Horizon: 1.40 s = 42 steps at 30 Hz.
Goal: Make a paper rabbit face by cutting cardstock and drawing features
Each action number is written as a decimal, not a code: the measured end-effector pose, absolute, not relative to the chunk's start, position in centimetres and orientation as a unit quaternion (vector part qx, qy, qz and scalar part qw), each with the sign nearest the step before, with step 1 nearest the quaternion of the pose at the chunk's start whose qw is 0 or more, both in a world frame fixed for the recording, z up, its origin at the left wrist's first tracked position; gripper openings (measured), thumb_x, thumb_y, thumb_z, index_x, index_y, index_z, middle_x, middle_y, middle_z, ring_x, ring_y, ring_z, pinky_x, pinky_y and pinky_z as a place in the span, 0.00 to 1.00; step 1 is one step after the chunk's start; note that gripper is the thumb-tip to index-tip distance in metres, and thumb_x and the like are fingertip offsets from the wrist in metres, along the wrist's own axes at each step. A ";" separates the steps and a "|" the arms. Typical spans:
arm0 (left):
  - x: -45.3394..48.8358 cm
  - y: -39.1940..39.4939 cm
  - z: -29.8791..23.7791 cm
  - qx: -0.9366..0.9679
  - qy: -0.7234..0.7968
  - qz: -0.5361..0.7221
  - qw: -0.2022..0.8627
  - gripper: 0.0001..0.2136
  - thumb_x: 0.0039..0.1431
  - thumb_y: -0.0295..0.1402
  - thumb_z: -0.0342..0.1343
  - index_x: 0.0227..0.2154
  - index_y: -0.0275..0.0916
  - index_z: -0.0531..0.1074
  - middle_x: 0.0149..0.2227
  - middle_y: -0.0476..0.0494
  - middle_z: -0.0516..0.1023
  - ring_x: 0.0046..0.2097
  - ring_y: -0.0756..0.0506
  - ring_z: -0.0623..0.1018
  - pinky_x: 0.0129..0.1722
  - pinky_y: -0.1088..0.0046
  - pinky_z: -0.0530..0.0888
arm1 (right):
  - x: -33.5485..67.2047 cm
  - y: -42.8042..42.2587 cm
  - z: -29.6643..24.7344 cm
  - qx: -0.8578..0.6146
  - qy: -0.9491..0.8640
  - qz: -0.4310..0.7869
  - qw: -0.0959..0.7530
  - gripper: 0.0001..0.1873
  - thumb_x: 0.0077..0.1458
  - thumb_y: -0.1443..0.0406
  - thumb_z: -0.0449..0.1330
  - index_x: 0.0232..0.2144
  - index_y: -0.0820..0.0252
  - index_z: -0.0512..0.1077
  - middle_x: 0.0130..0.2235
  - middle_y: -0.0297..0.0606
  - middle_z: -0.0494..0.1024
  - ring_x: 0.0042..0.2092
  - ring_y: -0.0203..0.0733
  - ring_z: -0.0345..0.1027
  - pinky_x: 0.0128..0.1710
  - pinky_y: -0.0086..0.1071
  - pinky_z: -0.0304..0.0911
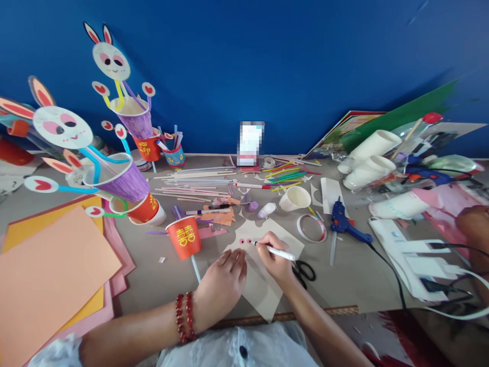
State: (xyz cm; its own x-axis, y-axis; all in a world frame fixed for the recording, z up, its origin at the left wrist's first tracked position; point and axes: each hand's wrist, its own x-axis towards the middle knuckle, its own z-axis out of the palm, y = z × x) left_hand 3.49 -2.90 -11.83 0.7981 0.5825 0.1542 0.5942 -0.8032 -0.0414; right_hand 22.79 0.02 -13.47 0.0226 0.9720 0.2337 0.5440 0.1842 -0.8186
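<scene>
A sheet of off-white paper [263, 290] with cut-out edges lies before me, bearing two small pink circles with dark centres [245, 241]. Flat on the sheet's left side rests my left hand [223, 280], its fingers stretched out and holding nothing. My right hand [275, 257] grips a white marker pen [280, 252], its tip close to the right-hand circle. Whether the tip touches the paper I cannot tell. Black-handled scissors [304, 272] lie partly under the paper and my right wrist. To the left stands a red paper cup [184, 237] with a straw beneath it.
Rabbit figures made of cups [132, 176] stand at the left behind coloured paper sheets [57, 265]. Straws, pens and scraps lie across the back. A tape roll [311, 228], a blue glue gun [346, 221] and a power strip [408, 260] are on the right, near another person's hand [473, 227].
</scene>
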 end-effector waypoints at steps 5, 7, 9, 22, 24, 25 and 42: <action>3.5 -2.9 -11.8 -0.948 -0.309 -0.060 0.039 0.15 0.67 0.30 0.48 0.51 0.27 0.73 0.56 0.32 0.75 0.57 0.38 0.75 0.57 0.59 0.68 | 22.8 0.0 -13.5 -0.586 -0.646 0.258 0.414 0.11 0.55 0.70 0.54 0.22 0.56 0.61 0.19 0.25 0.58 0.21 0.33 0.51 0.22 0.28 0.49; 3.5 -2.9 -11.8 -0.948 -0.309 -0.058 0.041 0.16 0.67 0.30 0.48 0.51 0.28 0.73 0.56 0.32 0.75 0.57 0.38 0.75 0.57 0.60 0.68 | 22.8 0.0 -13.5 -0.585 -0.647 0.259 0.415 0.11 0.55 0.70 0.54 0.22 0.56 0.61 0.19 0.25 0.58 0.21 0.33 0.51 0.22 0.28 0.50; 3.4 -2.9 -11.8 -0.948 -0.309 -0.059 0.043 0.16 0.67 0.30 0.48 0.51 0.28 0.73 0.56 0.32 0.75 0.57 0.38 0.75 0.57 0.60 0.69 | 22.8 0.0 -13.5 -0.586 -0.646 0.257 0.416 0.11 0.55 0.70 0.54 0.22 0.56 0.61 0.19 0.25 0.59 0.21 0.33 0.51 0.22 0.28 0.50; 3.5 -2.9 -11.9 -0.948 -0.309 -0.062 0.045 0.16 0.66 0.30 0.49 0.51 0.27 0.73 0.56 0.32 0.75 0.57 0.38 0.75 0.58 0.59 0.68 | 22.8 0.1 -13.6 -0.584 -0.639 0.270 0.421 0.11 0.55 0.70 0.55 0.22 0.56 0.61 0.19 0.25 0.59 0.21 0.33 0.52 0.22 0.28 0.50; 3.4 -3.0 -12.0 -0.948 -0.310 -0.057 0.041 0.16 0.66 0.30 0.50 0.51 0.27 0.73 0.56 0.32 0.75 0.57 0.37 0.74 0.58 0.59 0.68 | 22.9 0.0 -13.7 -0.583 -0.630 0.283 0.427 0.11 0.55 0.69 0.56 0.23 0.56 0.62 0.19 0.25 0.59 0.21 0.33 0.52 0.22 0.28 0.50; 3.4 -3.0 -12.0 -0.948 -0.310 -0.054 0.038 0.16 0.66 0.30 0.50 0.51 0.27 0.73 0.56 0.31 0.75 0.57 0.37 0.74 0.58 0.59 0.68 | 22.9 -0.1 -13.7 -0.584 -0.621 0.289 0.437 0.10 0.55 0.69 0.56 0.23 0.56 0.62 0.19 0.25 0.60 0.21 0.33 0.52 0.22 0.28 0.50; 2.6 -1.7 -9.8 -0.940 -0.321 -0.109 -0.044 0.08 0.63 0.24 0.53 0.41 0.36 0.75 0.49 0.38 0.78 0.56 0.41 0.74 0.57 0.59 0.68 | 24.2 -0.1 -9.2 -0.536 -0.420 0.491 0.543 0.11 0.52 0.59 0.64 0.31 0.58 0.68 0.23 0.30 0.73 0.20 0.31 0.57 0.17 0.24 0.49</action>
